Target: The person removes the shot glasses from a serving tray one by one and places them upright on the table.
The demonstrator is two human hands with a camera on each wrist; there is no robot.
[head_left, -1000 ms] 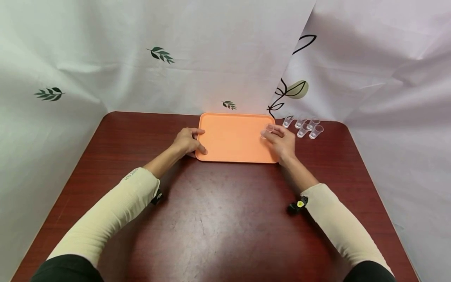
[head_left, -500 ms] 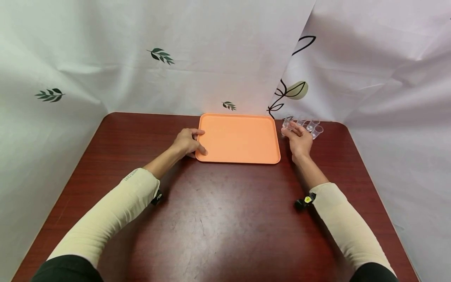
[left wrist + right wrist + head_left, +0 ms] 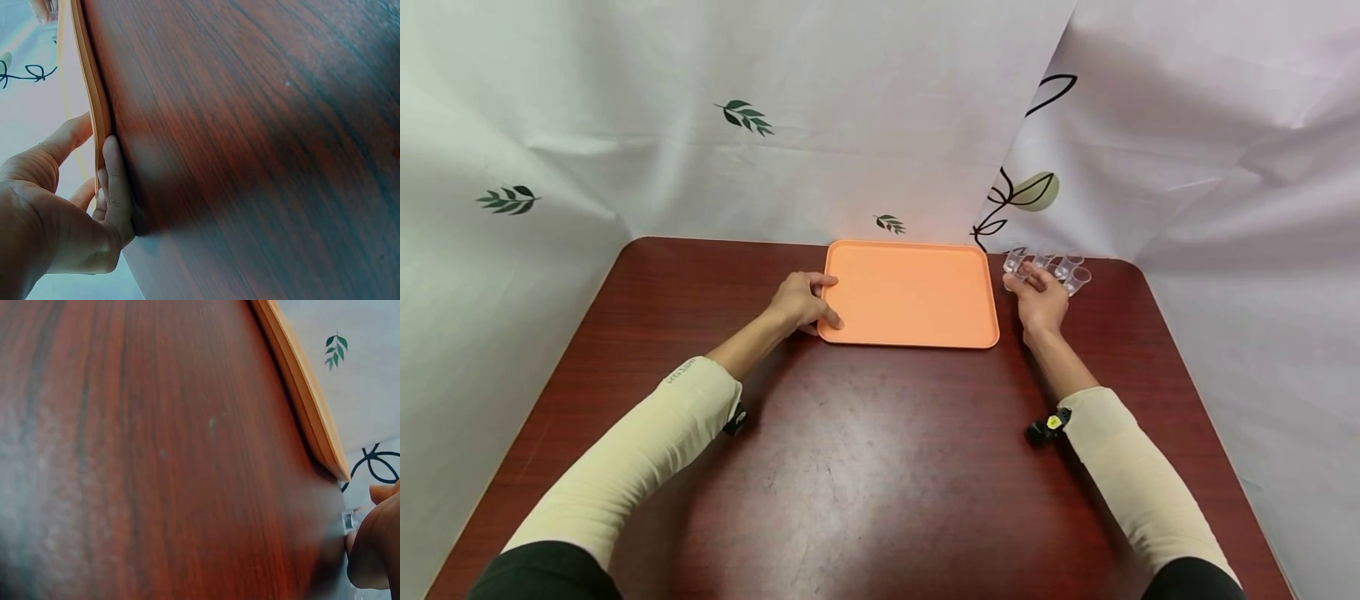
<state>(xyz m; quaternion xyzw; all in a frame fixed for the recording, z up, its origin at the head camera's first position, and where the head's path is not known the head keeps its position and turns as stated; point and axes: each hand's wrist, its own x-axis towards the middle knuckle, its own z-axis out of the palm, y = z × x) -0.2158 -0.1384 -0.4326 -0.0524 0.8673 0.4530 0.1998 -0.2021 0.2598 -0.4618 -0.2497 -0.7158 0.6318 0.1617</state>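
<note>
My left hand (image 3: 801, 302) grips the left side of an orange rectangular tray (image 3: 910, 293). In the left wrist view its thumb lies over the rim, with fingers at the tray's outer edge and underside. Right of the tray, my right hand (image 3: 1041, 302) pinches a small clear plastic cup (image 3: 1011, 282) between thumb and fingers, low at the table. Several like clear cups (image 3: 1077, 279) stand close around that hand, partly hidden by it. In the right wrist view the hand (image 3: 378, 544) shows at the right edge, with a bit of clear cup (image 3: 349, 522) beside it.
The dark red wooden table (image 3: 850, 467) runs from the person to a white cloth backdrop (image 3: 850, 125) with printed leaves. The tray and the cups stand near the table's back edge.
My right hand has moved right with the clear cup, from over the tray's right end to beside the other cups. For the last half second it has hardly moved. The left hand stays put.
</note>
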